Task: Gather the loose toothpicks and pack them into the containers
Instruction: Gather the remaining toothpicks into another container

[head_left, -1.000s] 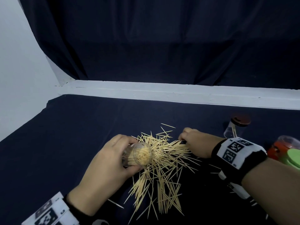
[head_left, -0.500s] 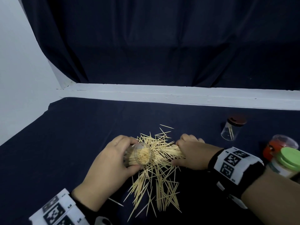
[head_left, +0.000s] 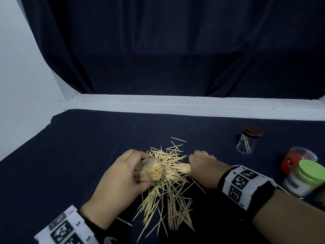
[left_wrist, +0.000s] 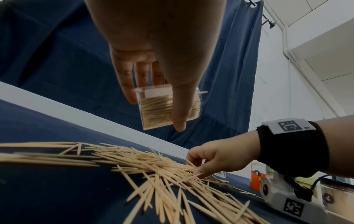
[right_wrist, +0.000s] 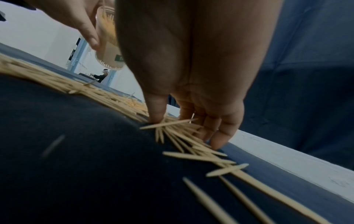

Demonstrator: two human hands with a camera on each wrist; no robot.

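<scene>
Two hands over a dark cloth (head_left: pixel 73 148), left hand (head_left: pixel 119 180) wrapped around a clear container (head_left: pixel 151 170) packed with toothpicks and tipped sideways, loose toothpicks (head_left: pixel 168 196) heaped between, right hand (head_left: pixel 205 170) pinching a bundle at the heap's edge, three lidded jars (head_left: pixel 248 140) standing at the far right.

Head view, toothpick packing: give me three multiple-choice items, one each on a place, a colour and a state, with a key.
1. The small clear jar with the brown lid stands
A. right of the loose wooden toothpick pile
B. left of it
C. on it

2. The lid of the nearest jar at the right edge is
A. blue
B. green
C. white

3. The clear plastic toothpick container in the left hand is
A. empty
B. capped
C. open and packed with toothpicks

Key: 1 A, it stands far right; 2 B, lid looks green; 3 C, tips fill its open mouth.
</scene>
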